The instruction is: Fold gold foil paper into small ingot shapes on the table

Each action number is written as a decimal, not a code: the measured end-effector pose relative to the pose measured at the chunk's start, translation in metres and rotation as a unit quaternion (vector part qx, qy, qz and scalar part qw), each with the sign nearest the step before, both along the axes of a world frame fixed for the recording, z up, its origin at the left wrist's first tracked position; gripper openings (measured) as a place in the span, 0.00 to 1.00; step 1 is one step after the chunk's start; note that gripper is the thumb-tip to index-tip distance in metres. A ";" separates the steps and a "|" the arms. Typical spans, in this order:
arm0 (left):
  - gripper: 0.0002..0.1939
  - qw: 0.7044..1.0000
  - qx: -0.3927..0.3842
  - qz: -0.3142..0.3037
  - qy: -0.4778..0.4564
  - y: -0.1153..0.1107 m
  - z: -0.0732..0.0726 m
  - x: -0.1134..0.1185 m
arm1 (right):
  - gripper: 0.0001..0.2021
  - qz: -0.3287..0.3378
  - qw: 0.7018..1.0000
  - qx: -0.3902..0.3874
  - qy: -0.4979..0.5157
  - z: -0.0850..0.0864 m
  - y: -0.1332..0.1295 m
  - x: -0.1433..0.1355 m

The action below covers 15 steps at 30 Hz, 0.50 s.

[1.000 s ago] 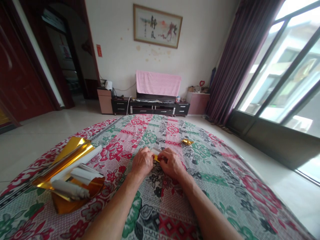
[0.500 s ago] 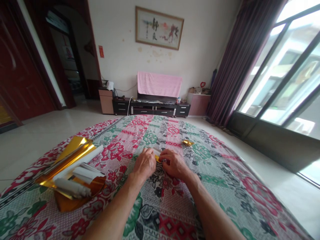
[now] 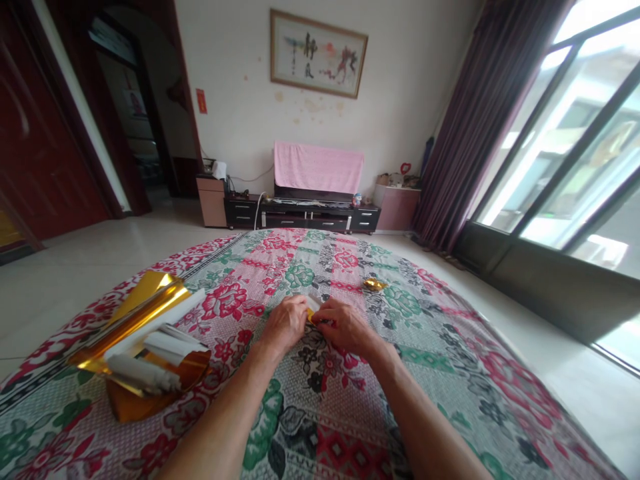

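Between my two hands, over the middle of the table, is a small piece of gold foil paper (image 3: 311, 314) with a whitish side showing beyond the fingers. My left hand (image 3: 289, 323) pinches its left part, fingers curled. From the other side my right hand (image 3: 345, 324) closes its thumb and fingers on the same piece, close to the left fingertips. Much of the paper is hidden behind the fingers. Farther off to the right lies a small folded gold foil shape (image 3: 375, 285), touched by neither hand.
At the left lie gold foil sheets (image 3: 145, 303) and rolled white-backed paper (image 3: 145, 375). A flowered cloth (image 3: 300, 277) covers the round table. Beyond stand a low black cabinet (image 3: 306, 217) and a screen draped with a pink towel (image 3: 319, 165). Windows are at the right.
My right hand has shifted slightly left along the foil paper, its fingers closer to the left ones. The left hand has moved a little left. The other foil pieces stay put.
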<state>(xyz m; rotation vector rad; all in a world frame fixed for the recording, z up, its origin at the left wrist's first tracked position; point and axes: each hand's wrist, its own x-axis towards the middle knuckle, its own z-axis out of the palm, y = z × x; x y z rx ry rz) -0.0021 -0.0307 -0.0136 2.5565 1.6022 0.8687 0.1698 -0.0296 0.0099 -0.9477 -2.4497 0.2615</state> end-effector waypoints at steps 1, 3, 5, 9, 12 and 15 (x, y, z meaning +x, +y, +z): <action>0.13 1.000 0.004 -0.005 0.001 0.000 -0.001 0.000 | 0.11 0.005 1.000 -0.002 -0.001 0.000 0.001 0.001; 0.11 1.000 0.013 -0.012 0.002 0.000 -0.001 -0.001 | 0.10 0.009 1.000 -0.008 0.000 -0.001 0.002 0.002; 0.11 1.000 0.020 -0.014 0.002 0.000 -0.001 -0.001 | 0.09 0.011 1.000 -0.006 0.004 -0.002 0.002 0.002; 0.11 1.000 0.025 -0.009 0.011 -0.001 -0.001 -0.002 | 0.08 0.010 1.000 0.015 0.011 -0.008 0.003 0.003; 0.12 1.000 0.024 -0.012 0.014 0.000 -0.002 -0.002 | 0.08 0.000 1.000 0.029 0.011 -0.012 0.003 0.002; 0.12 1.000 0.024 -0.010 0.010 -0.001 -0.002 -0.002 | 0.09 -0.021 0.999 0.043 0.005 -0.014 0.001 0.001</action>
